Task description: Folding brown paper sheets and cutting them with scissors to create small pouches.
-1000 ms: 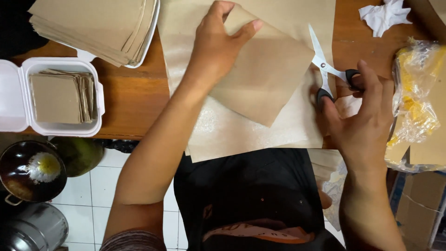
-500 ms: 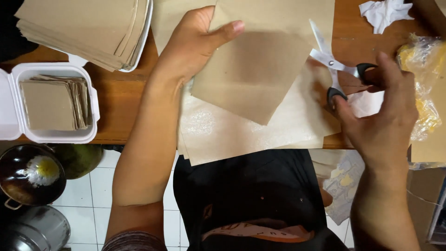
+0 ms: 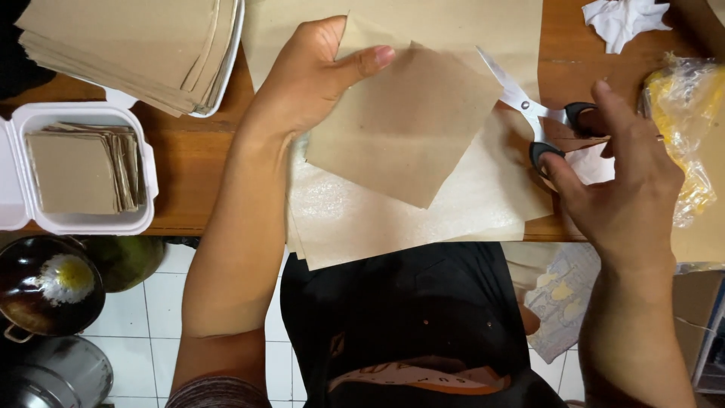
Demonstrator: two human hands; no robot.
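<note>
My left hand [image 3: 313, 75] pinches a cut square of brown paper [image 3: 408, 125] between thumb and fingers, holding it tilted over a larger brown sheet [image 3: 423, 215] that hangs off the table's front edge. My right hand [image 3: 623, 185] grips black-handled scissors [image 3: 532, 113] at the sheet's right side. The scissors' silver blades point up and left, next to the square's right edge.
A white foam box [image 3: 91, 223] at the left holds a stack of cut brown squares. A tray with a thick pile of brown sheets [image 3: 128, 45] sits at top left. Crumpled white tissue [image 3: 623, 19] and a yellow plastic bag [image 3: 680, 121] lie at right. Pots stand on the tiled floor below.
The brown square has shifted a little left and down in my left hand. My right hand has moved the scissors slightly lower, with the blades closer together.
</note>
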